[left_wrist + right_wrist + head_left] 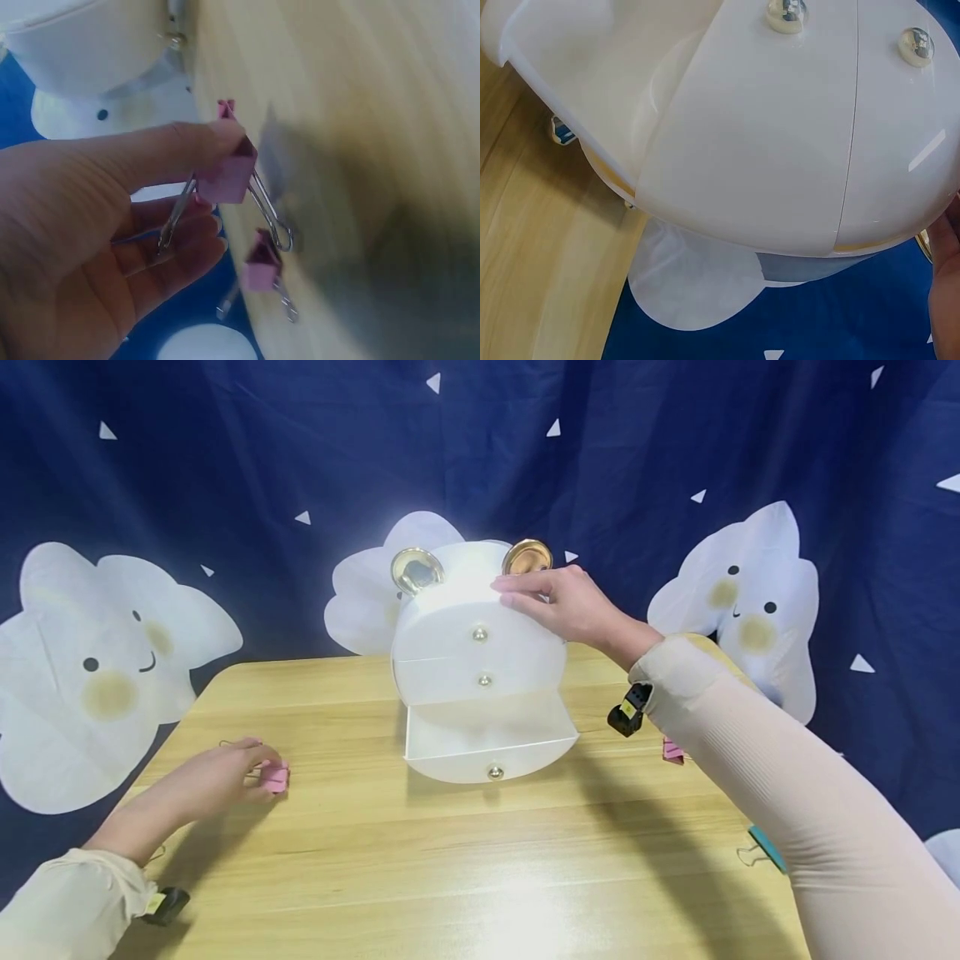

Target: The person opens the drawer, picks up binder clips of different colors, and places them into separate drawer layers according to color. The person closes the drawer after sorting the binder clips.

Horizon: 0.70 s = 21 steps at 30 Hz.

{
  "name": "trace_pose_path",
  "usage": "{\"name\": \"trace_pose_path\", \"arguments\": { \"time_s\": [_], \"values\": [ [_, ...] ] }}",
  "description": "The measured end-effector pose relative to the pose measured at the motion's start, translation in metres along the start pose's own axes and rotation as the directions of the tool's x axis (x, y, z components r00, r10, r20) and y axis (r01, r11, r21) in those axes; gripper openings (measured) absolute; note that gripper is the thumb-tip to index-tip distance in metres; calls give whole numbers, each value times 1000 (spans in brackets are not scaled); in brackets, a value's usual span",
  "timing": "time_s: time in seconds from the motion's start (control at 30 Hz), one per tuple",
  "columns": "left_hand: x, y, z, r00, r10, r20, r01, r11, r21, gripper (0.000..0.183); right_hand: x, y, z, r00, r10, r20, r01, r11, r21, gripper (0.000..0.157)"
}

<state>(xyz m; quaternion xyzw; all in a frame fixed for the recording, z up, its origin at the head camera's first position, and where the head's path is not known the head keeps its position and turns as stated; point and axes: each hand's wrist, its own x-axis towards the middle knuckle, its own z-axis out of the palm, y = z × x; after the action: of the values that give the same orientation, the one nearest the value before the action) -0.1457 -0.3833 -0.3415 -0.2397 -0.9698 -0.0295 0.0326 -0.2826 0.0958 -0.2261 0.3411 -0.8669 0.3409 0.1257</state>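
Note:
My left hand (217,777) is low over the table's left side, pinching a pink binder clip (225,180) with its wire handles spread. A second pink binder clip (261,274) stands just past it in the left wrist view. At the table's far middle stands a white rounded drawer box (480,647) with gold ears and round gold knobs. Its bottom drawer (491,764) is pulled out, and no contents show in it. The upper two drawers are closed. My right hand (566,602) rests on the box's top right, beside the right ear (527,558), with fingers extended.
On the table's right side lie a dark pink clip (672,752) and a teal binder clip (767,849), both partly behind the right sleeve. A blue curtain (495,443) with white cloud shapes hangs behind the wooden table (450,860).

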Motion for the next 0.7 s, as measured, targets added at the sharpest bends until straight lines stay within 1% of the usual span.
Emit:
{"name": "trace_pose_path", "arguments": {
  "time_s": [0.07,0.23,0.33,0.47,0.7],
  "values": [
    [3,7,-5,1000,-12,-14,12,1000,-2,34,0,0,0,1000,-2,-1,2,1000,1,32],
    [16,26,-22,997,16,-71,-18,1000,-22,37,0,-1,-1,1000,1,-1,-1,1000,-2,32],
    [25,40,-33,997,14,-76,-17,999,-42,41,-1,-1,-2,1000,0,-3,0,1000,-8,32],
    [39,59,-46,998,1,-68,-6,997,-71,45,-1,-1,-1,1000,-7,-7,7,1000,-11,32],
    [65,86,-59,996,46,-72,-55,992,-117,50,-1,-1,0,1000,3,2,-3,1000,12,33]
  ]
}}
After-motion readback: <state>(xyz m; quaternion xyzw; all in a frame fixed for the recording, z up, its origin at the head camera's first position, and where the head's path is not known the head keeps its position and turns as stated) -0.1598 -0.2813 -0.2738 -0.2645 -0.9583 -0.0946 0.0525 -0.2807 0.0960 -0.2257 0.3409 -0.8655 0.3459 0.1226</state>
